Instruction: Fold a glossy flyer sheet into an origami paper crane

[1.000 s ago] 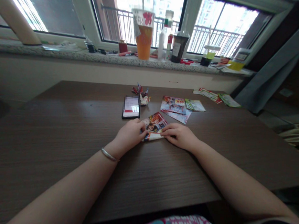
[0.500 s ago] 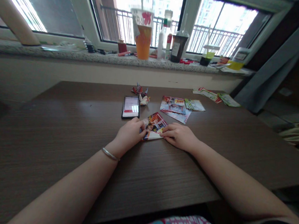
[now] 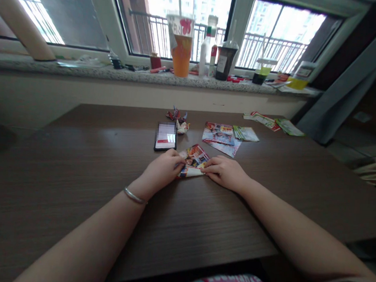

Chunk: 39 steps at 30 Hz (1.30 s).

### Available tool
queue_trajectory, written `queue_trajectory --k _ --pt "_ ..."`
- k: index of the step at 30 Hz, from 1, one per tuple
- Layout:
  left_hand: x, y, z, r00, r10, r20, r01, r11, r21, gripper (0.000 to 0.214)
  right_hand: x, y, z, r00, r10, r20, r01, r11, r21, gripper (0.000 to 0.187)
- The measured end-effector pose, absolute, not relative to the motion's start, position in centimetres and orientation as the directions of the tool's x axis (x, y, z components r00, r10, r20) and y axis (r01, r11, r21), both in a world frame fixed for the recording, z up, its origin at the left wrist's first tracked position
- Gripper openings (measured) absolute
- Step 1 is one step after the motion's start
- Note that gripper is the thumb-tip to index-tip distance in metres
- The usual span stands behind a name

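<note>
A colourful printed sheet of paper (image 3: 194,156) lies on the table with its near edge folded over, showing a pale strip. My left hand (image 3: 165,167) grips its left side, fingers closed on the edge. On the right side my right hand (image 3: 225,171) pinches the near corner by the fold. Just beyond my left hand lies a phone (image 3: 165,136) with a lit screen. Two small folded paper figures, a dark red one (image 3: 176,114) and a whitish one (image 3: 183,127), sit behind and beside the phone.
More printed sheets (image 3: 219,134) and a green-white stack of paper (image 3: 246,133) lie beyond my right hand. Several leaflets (image 3: 289,127) rest at the table's far right. On the windowsill (image 3: 128,76) stand a large orange drink cup (image 3: 182,53), a dark drink cup (image 3: 225,61) and bottles.
The view has shifted slightly. My left hand's fingers have moved a little along the paper's left edge; my right hand stays at its corner.
</note>
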<state>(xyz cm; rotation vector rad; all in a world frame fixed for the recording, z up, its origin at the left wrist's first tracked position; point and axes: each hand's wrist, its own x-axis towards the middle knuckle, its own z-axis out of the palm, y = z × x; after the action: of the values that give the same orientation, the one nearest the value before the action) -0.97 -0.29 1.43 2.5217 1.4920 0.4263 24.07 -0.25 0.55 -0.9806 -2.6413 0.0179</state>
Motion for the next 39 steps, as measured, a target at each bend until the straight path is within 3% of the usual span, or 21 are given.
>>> queue_trajectory --k 6,9,14,25,32,39 --pt "-0.2 -3.3 3.8 0.584 0.81 0.063 0.81 -0.586 0.017 0.041 24.1 -0.2 0.7 -0.727 0.614 0.309 0.61 0.783 -0.122 0.024" --pt "0.8 -4.7 4.2 0.557 0.83 0.036 0.83 -0.556 -0.04 0.044 24.1 -0.2 0.8 -0.732 0.608 0.306 0.608 0.787 -0.108 0.024" --pt "1.3 -5.1 3.5 0.536 0.841 0.077 0.844 -0.534 -0.042 0.035 24.2 -0.4 0.8 -0.718 0.63 0.296 0.641 0.764 -0.072 0.024" --pt "0.9 -5.3 1.9 0.586 0.808 0.063 0.805 -0.572 -0.154 0.047 23.9 0.6 0.5 -0.719 0.637 0.279 0.659 0.752 -0.019 0.027" --pt "0.9 -5.4 2.2 0.597 0.8 0.067 0.8 -0.587 -0.122 0.042 23.7 0.9 0.3 -0.678 0.674 0.293 0.687 0.723 -0.071 0.024" --pt "1.5 -5.0 1.1 0.594 0.799 0.092 0.804 -0.585 -0.109 0.044 23.9 1.3 0.0 -0.713 0.627 0.315 0.643 0.763 -0.065 0.023"
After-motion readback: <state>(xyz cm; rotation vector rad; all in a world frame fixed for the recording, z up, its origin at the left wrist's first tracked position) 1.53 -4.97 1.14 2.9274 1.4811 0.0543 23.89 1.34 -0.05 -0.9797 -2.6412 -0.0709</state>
